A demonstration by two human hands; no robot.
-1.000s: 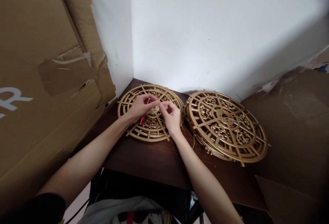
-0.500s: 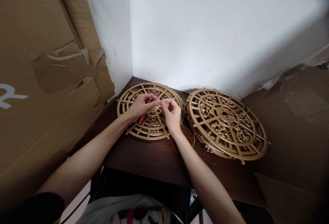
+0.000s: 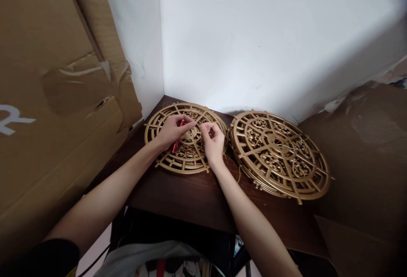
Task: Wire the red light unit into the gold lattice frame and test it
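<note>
White walls point(image 3: 254, 35) meet in a corner behind a dark brown wooden table point(image 3: 190, 196), seen from above by the person working at it. Far left, large sheets of torn brown cardboard point(image 3: 57, 99) lean against the wall, reaching down beside the table's left edge.

On the left part of the table lies a round gold openwork disc point(image 3: 165, 160), flat, with spokes and scroll patterns. Both bare forearms stretch up from the bottom of the view to meet over its middle. The left hand point(image 3: 170, 130) rests on the disc with its fingers curled around a slim red tool point(image 3: 177, 142), which pokes out above the fingers and below the palm, slanting down to the left. Just beside it, the right hand point(image 3: 213, 143) rests on the disc's right half, thumb and forefinger pressed together as if pinching something very small near the hub; what they pinch is too small to tell. The two hands sit close, fingertips nearly touching.

Thin yellowish wire point(image 3: 238, 175) trails on the table by the right wrist.

To the right, just beside the first disc, a second gold openwork disc point(image 3: 280, 154) rests on a stack of similar ones, with fine wires lying across its centre. Further right stands more brown cardboard point(image 3: 365, 149).
</note>
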